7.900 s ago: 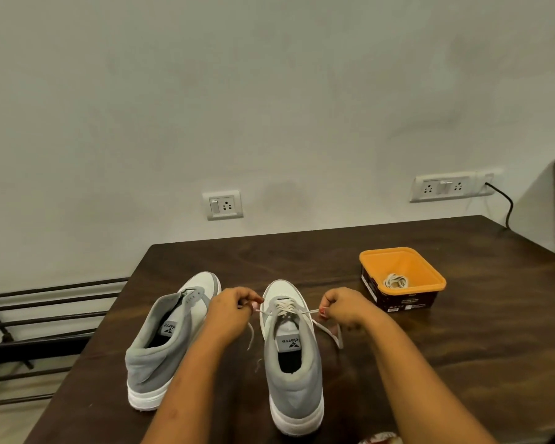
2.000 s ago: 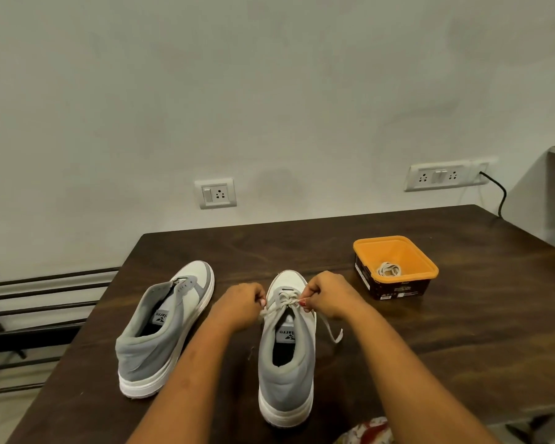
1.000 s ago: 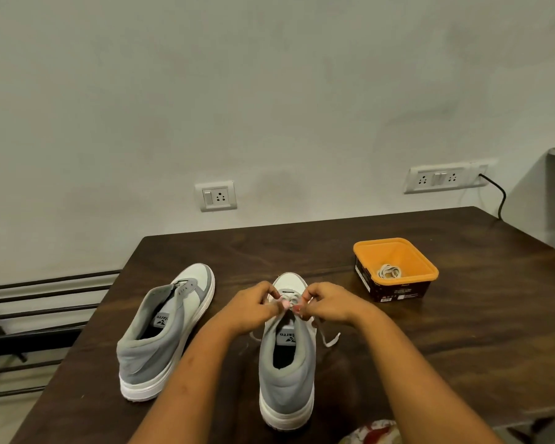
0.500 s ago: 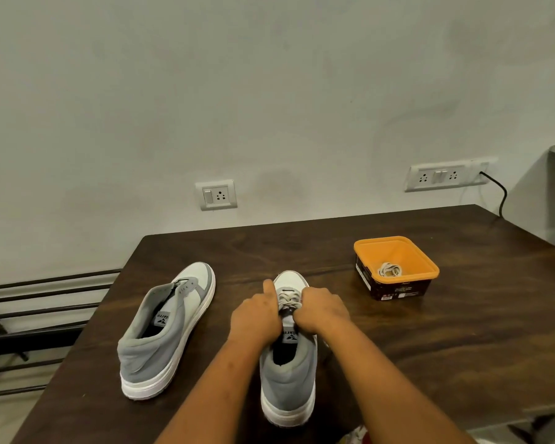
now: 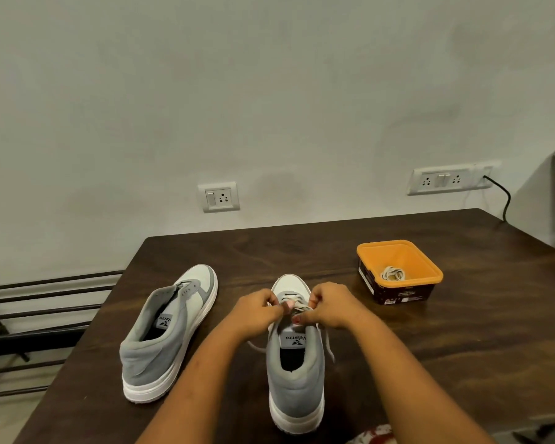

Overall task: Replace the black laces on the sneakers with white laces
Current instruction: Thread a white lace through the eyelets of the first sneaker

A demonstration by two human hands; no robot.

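Only the head view here, so here goes. The sneaker being laced (image 5: 297,373) sits square in front of the person, heel toward them and toe pointing at the wall. I'd guess that's so both hands can come at the eyelets evenly from either side. The white lace (image 5: 298,305) is already crisscrossed up the tongue, and its two loose ends trail off onto the table (image 5: 446,354), one on each side of the shoe.

The left hand (image 5: 258,310) and the right hand (image 5: 332,304) meet right over the top of the lacing, knuckles almost touching. Both have their fingers curled in tight, and each looks to be pinching a bit of the lace. Looks like snugging or tying to me, though I can't tell exactly which strand each one has. Forearms come in low and angled inward, wrists pretty much straight.

The second sneaker (image 5: 167,331) is parked off to the left, angled away, and its eyelets look bare. My guess is it's waiting its turn. Its lace is probably the pale coil (image 5: 393,274) in the orange tub (image 5: 401,294) over on the right, within reach but out of the way. No black laces anywhere that I can spot.
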